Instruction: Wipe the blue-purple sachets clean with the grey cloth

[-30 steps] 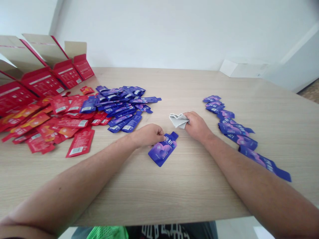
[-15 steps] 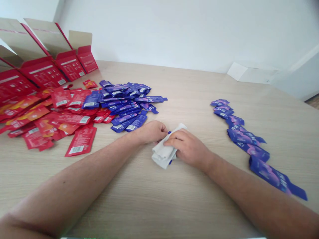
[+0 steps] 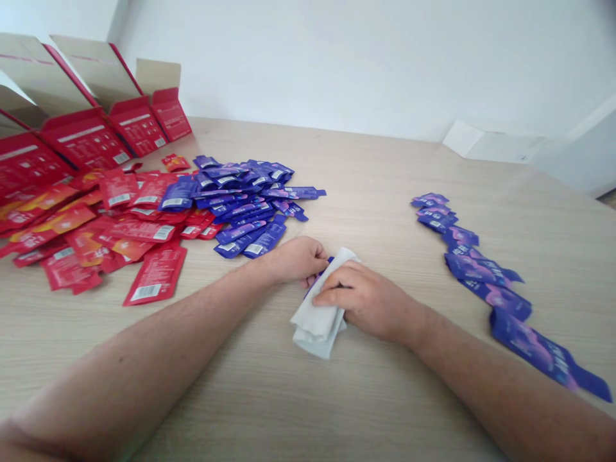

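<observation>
The left hand [image 3: 296,261] is resting on the table [image 3: 385,385] in a partly closed position, with its fingers curling down toward the upper edge of a blue pouch [image 3: 314,287]. The pouch is lying mostly beneath a folded white cloth [image 3: 317,327], and only thin blue slivers are showing beside the left fingertips, so its full outline is hidden. Whether the left hand is pinching the pouch or only touching it cannot be determined. The right hand [image 3: 366,301] is half closed, with its fingers extending leftward across the cloth and gripping the folded material from above. The cloth is projecting below the right hand toward the near side of the table, and its upper corner is rising between the two hands. The hands are nearly touching across the cloth. To the left, a pile of blue pouches [image 3: 240,205] is lying just beyond the left hand, overlapping a spread of red pouches [image 3: 129,231]. Open red cartons [image 3: 84,138] are standing at the far left corner of the table. A row of blue pouches [image 3: 486,276] is extending along the right side, well apart from the right hand, and a white flat box [image 3: 491,144] is lying beyond the far edge.
</observation>
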### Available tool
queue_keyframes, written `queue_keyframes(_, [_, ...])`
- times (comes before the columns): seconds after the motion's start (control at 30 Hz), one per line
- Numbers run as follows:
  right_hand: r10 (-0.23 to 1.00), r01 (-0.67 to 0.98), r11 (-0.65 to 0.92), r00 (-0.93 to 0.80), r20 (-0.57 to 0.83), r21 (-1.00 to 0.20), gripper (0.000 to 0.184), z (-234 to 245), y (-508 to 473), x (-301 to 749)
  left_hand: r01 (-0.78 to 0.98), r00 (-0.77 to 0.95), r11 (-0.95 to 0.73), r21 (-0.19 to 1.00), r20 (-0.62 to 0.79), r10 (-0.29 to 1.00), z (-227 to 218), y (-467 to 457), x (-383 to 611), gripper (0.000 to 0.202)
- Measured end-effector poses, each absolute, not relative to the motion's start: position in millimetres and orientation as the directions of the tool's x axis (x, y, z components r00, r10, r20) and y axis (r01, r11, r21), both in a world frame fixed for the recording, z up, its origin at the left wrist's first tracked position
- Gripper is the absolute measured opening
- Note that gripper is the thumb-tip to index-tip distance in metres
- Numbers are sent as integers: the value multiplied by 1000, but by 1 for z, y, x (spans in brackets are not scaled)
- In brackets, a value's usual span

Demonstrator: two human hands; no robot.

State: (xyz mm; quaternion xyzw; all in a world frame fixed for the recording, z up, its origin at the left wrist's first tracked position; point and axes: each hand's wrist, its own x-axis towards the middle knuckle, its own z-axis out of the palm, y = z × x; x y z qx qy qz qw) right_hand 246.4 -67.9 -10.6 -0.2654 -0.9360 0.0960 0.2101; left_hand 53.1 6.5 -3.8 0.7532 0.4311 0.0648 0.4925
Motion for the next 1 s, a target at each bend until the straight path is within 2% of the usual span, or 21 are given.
queue_keyframes(0.13, [644,577,765,-670,369,-287,35,-12,-60,255,619,595,-193,761,-294,748,-3,6,53,15])
queue_keyframes(0.3, [537,453,841,-767,351,-298,26,-9,-68,249,591,615,-144,794,-328,717,-5,6,53,15])
queue_keyframes(0.5, [648,572,761,-660,380,-305,36,-11,-62,254,604,602,-182,776,-296,741,-6,6,53,15])
queue_keyframes(0.67, [555,469,830,-745,371,-301,30,-10,-66,250,589,611,-121,799,-343,713,-7,7,53,15])
queue_keyframes(0.83, [654,578,756,-646,393,-308,42,-12,-60,256,591,599,-146,793,-310,738,-6,6,53,15])
queue_keyframes(1.0, [565,478,824,-736,374,-304,29,-9,-68,248,593,607,-135,794,-330,722,-5,4,53,15])
